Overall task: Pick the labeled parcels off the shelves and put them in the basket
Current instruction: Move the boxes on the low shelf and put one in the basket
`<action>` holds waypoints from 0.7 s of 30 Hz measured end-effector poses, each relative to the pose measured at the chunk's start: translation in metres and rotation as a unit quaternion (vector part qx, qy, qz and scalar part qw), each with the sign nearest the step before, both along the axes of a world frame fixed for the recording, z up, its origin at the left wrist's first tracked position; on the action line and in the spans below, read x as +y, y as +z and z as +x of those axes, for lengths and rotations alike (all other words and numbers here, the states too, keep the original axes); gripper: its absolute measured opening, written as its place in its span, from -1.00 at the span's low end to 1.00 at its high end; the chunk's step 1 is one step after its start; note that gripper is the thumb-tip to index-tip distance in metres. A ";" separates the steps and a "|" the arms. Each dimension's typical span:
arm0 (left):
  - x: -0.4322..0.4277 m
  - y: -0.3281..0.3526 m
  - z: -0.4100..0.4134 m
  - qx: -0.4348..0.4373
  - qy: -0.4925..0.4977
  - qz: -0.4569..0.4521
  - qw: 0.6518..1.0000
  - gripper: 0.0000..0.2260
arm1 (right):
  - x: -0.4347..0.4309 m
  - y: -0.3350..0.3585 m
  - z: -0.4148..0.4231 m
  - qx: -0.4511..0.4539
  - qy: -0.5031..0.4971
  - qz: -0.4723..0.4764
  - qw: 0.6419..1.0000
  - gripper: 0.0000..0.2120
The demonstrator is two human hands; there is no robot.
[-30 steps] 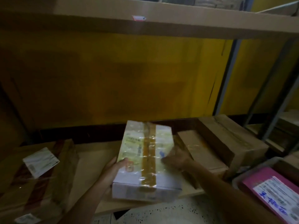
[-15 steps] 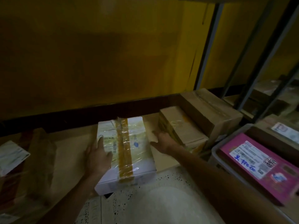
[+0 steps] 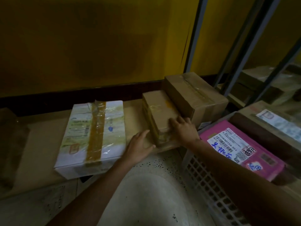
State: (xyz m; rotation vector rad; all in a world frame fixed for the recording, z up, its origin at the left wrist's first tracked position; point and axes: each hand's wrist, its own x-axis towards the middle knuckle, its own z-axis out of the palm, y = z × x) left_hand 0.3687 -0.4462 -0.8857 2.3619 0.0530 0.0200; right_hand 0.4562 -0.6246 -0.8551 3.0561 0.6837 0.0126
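Observation:
A white parcel [image 3: 96, 136] with brown tape lies flat on the low shelf [image 3: 40, 144], free of both hands. To its right lies a small brown parcel [image 3: 158, 111]. My left hand [image 3: 140, 147] rests against that parcel's near-left side, fingers spread. My right hand [image 3: 183, 128] lies on its near-right top corner. Neither hand is closed around it. The white basket [image 3: 202, 173] stands at the right and holds a pink parcel [image 3: 259, 160] with a white label.
A larger brown box [image 3: 193, 97] sits just behind and right of the small parcel. A dark box [image 3: 11, 141] lies at the far left of the shelf. Grey shelf posts [image 3: 193, 38] rise at the right, with more parcels [image 3: 267, 79] beyond. Speckled floor [image 3: 162, 162] lies below.
Both hands set the white parcel down on the shelf and let go of it. They moved right onto the small brown parcel. The view dropped and turned right.

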 end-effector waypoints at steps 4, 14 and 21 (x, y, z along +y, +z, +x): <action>-0.008 0.002 0.001 0.017 0.094 -0.047 0.994 -0.40 | 0.011 -0.005 -0.007 -0.043 0.114 0.080 0.989 -0.68; 0.052 0.013 -0.014 0.143 0.299 0.234 0.914 -0.27 | 0.001 -0.027 0.007 0.193 0.058 0.285 0.937 -0.33; 0.043 0.014 -0.009 0.230 0.320 0.219 0.893 -0.19 | 0.018 -0.022 -0.004 0.192 0.058 0.315 0.928 -0.41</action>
